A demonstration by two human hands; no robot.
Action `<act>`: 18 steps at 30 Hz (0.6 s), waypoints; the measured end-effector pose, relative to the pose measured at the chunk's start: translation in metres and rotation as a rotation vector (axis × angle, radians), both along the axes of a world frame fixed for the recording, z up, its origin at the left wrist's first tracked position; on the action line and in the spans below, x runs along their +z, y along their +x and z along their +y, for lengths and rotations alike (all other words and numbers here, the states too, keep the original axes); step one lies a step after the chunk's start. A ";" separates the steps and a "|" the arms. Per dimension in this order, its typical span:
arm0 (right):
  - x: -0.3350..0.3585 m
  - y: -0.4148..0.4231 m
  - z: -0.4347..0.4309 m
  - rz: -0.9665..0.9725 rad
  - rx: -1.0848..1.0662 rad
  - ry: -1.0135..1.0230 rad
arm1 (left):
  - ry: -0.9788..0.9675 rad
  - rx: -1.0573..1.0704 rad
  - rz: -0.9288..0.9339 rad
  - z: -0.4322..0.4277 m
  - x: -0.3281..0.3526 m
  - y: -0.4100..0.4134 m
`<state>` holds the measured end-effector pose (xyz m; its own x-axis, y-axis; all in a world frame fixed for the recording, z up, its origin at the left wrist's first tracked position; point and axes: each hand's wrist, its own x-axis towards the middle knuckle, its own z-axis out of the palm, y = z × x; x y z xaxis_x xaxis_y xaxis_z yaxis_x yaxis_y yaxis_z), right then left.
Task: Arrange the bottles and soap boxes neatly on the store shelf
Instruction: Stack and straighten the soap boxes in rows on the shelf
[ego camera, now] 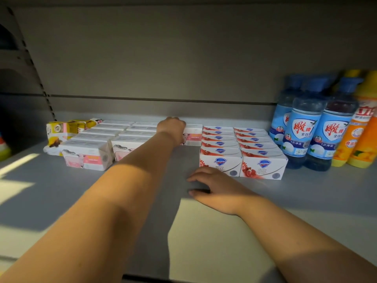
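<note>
Item: lone pink-and-white cardboard soap box. It stands far back on the grey metal store shelf, in the gap between the two rows of matching pink-and-white soap boxes and the two rows of red-and-white soap boxes, just beside the latter. Long axis: left to right, parallel to the back wall, matching its neighbours. Nearer hand: left hand, arm fully stretched, covering the box's left end, with the box's free length running off to the right of the knuckles. The fingers are hidden behind the back of the hand, so grip or mere touch cannot be told. Right hand: well apart, near the front, fingers spread and relaxed flat on the shelf, holding nothing. Also present: blue plastic bottles and yellow-orange plastic bottles, upright at right. Judgement: any sliding or pulling forward falls to the left hand.
</note>
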<state>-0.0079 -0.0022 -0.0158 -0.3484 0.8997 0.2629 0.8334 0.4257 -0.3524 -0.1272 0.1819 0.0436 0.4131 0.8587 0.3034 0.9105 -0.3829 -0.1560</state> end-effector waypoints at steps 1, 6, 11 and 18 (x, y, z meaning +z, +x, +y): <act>0.000 0.000 0.000 0.004 -0.005 0.000 | 0.052 -0.024 -0.025 -0.008 0.003 -0.004; -0.002 0.000 0.000 0.010 -0.032 -0.018 | 0.226 0.008 -0.198 -0.042 0.008 -0.046; 0.000 -0.002 -0.003 -0.006 -0.070 -0.049 | 0.015 0.212 -0.089 -0.075 -0.023 -0.082; 0.005 -0.005 -0.013 -0.107 -0.144 -0.043 | 0.004 0.211 0.052 -0.098 -0.023 -0.093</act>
<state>-0.0133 -0.0152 -0.0105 -0.2394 0.9518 0.1915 0.9184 0.2860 -0.2733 -0.2198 0.0839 0.0209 0.2390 0.9268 0.2896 0.9612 -0.1836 -0.2057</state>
